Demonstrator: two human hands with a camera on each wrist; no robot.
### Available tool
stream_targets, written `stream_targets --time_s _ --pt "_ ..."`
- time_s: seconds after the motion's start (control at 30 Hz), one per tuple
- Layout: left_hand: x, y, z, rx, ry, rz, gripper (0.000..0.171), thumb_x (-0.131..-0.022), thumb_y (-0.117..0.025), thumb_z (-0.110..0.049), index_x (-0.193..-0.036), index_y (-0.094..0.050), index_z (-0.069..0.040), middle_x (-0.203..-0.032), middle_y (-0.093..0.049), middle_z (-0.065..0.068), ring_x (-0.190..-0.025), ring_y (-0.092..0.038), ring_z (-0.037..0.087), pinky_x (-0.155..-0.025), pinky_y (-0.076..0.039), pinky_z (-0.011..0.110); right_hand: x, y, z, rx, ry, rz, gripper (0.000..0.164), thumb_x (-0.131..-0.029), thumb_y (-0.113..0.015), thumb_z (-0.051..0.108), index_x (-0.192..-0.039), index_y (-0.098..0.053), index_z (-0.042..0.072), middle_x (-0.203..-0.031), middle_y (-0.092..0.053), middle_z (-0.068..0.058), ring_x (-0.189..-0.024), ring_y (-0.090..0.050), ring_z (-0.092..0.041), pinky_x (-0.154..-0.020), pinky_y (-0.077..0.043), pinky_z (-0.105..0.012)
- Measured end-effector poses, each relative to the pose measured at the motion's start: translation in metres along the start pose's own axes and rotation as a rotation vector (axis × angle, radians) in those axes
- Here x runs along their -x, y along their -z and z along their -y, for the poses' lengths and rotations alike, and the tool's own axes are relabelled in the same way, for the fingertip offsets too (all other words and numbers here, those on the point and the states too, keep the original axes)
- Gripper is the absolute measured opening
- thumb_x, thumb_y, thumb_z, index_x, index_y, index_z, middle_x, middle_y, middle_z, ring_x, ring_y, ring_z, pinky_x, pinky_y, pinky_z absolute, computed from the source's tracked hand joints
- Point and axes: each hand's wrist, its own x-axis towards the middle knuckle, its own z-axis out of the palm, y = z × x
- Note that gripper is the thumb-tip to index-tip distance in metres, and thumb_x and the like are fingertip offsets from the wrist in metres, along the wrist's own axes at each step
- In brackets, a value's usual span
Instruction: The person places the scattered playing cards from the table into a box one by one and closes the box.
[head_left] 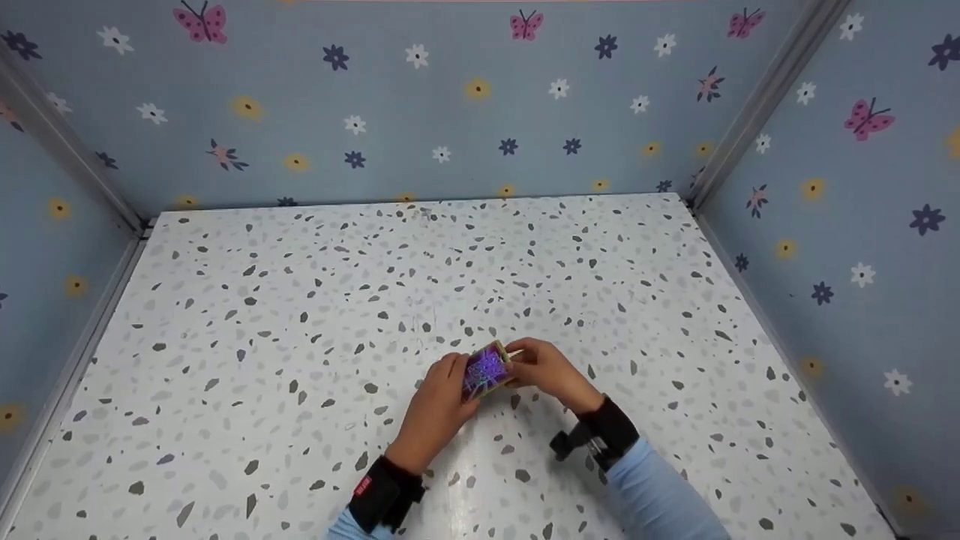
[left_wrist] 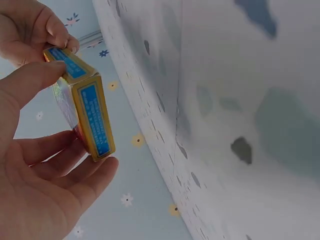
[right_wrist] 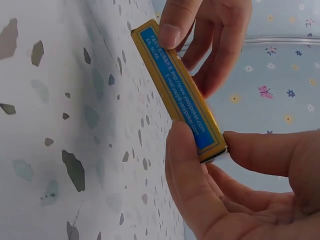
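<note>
A small playing-card box (head_left: 486,370) is held between both hands over the near middle of the table. Its broad face shines purple in the head view; gold edges with blue printed panels show on the box (right_wrist: 182,90) in the right wrist view. My left hand (head_left: 436,405) grips one end, thumb on a narrow side and fingers against the opposite side, as the left wrist view shows. At the other end, my right hand (head_left: 551,375) pinches the box near a corner between thumb and fingers.
A white speckled tabletop (head_left: 337,300) lies under the hands. Blue panels with flowers and butterflies stand behind it (head_left: 450,97) and along the left and right sides. Both wrists wear black straps with a small device.
</note>
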Motion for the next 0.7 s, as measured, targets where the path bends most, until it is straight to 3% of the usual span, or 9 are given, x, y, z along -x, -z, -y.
stream_targets --time_s 0.13,0.37,0.57,0.7 --pt "-0.016 -0.001 0.006 0.000 0.011 0.052 0.060 -0.075 -0.071 -0.009 -0.128 -0.047 0.006 -0.124 -0.051 0.018 -0.114 -0.051 0.031 -0.098 -0.048 0.040 -0.014 0.001 0.005 0.049 -0.027 -0.042 0.035 -0.090 -0.055 0.002 -0.122 -0.047 -0.011 -0.106 -0.062 -0.031 -0.088 -0.068 -0.031 -0.083 -0.056 -0.044" --pt "-0.038 -0.010 0.017 -0.033 0.019 0.074 0.059 -0.073 -0.069 -0.006 -0.126 -0.047 0.009 -0.119 -0.051 0.020 -0.109 -0.051 0.032 -0.095 -0.049 0.041 -0.039 -0.002 0.010 0.287 -0.058 -0.175 0.026 -0.086 -0.058 0.000 -0.111 -0.060 -0.007 -0.103 -0.066 -0.023 -0.084 -0.067 -0.030 -0.074 -0.059 -0.034" --pt "-0.047 -0.018 0.025 -0.049 0.028 0.035 0.052 -0.070 -0.068 -0.002 -0.119 -0.053 0.007 -0.108 -0.053 0.017 -0.099 -0.053 0.031 -0.086 -0.051 0.042 -0.052 -0.005 0.009 0.478 0.033 -0.217 0.020 -0.084 -0.060 0.001 -0.103 -0.067 -0.003 -0.102 -0.069 -0.018 -0.091 -0.066 -0.029 -0.074 -0.057 -0.032" --pt "-0.052 -0.021 0.029 -0.050 0.039 0.051 0.052 -0.069 -0.068 0.000 -0.118 -0.054 0.007 -0.105 -0.054 0.017 -0.098 -0.053 0.031 -0.086 -0.050 0.043 -0.057 -0.005 0.007 0.513 0.073 -0.229 0.019 -0.086 -0.057 0.002 -0.099 -0.068 -0.004 -0.099 -0.069 -0.019 -0.092 -0.066 -0.030 -0.073 -0.056 -0.033"
